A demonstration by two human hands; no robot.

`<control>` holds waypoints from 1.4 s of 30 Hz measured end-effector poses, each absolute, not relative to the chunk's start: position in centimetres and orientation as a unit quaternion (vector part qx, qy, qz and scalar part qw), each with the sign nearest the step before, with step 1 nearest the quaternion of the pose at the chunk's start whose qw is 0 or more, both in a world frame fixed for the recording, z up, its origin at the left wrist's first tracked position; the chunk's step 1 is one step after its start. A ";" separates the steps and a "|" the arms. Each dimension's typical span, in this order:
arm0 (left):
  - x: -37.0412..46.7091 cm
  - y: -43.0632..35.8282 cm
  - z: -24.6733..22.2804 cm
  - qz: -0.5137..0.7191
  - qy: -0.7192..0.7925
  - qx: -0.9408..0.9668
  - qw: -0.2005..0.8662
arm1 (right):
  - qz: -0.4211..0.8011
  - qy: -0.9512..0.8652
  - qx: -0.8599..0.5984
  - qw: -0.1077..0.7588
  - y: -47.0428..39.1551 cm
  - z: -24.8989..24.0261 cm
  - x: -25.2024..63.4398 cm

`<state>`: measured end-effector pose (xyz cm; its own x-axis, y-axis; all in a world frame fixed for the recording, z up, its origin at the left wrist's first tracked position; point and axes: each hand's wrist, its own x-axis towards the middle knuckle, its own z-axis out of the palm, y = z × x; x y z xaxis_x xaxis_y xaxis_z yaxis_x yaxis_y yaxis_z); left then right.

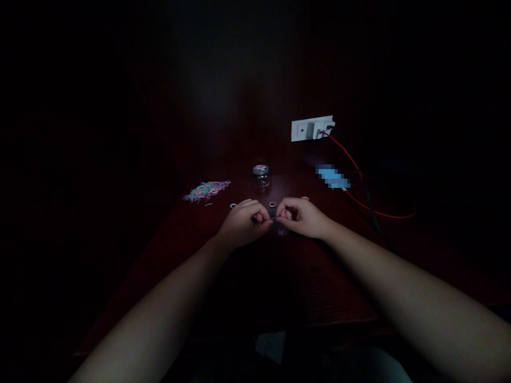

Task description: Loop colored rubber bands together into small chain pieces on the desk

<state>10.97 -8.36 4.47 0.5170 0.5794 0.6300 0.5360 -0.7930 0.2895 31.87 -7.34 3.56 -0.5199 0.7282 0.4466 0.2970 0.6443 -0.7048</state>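
My left hand (pixel 247 221) and my right hand (pixel 301 217) meet over the dark red table, both with thumb and forefinger pinched. Between the fingertips runs a thin, pale purple elastic band (pixel 273 218), held at both ends. Beneath the right fingers lies a small bunch of purple bands (pixel 282 231), partly hidden. Just beyond the hands are a blue elastic ring (pixel 233 206), a pink ring (pixel 272 204) and an orange ring (pixel 305 198). A multicoloured heap of elastic bands (pixel 206 190) lies farther to the left.
A small clear jar with a patterned lid (pixel 261 174) stands at the back. On the right, a blurred-out blue object (pixel 332 176) is joined by a red cable (pixel 383 214) to a plug in the wall socket (pixel 302 130). A dark cord hangs beside it. The surroundings are very dark.
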 end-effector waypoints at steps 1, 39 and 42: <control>11.0 -8.3 4.4 0.373 0.320 0.870 0.028 | 0.285 -0.824 -0.310 0.379 -7.3 3.5 31.9; 11.0 -8.3 4.5 0.369 0.319 0.872 0.028 | 0.240 -0.834 -0.326 0.374 -7.4 3.9 31.8; 11.0 -8.3 4.4 0.370 0.324 0.870 0.028 | 0.244 -0.834 -0.324 0.374 -7.4 3.8 31.8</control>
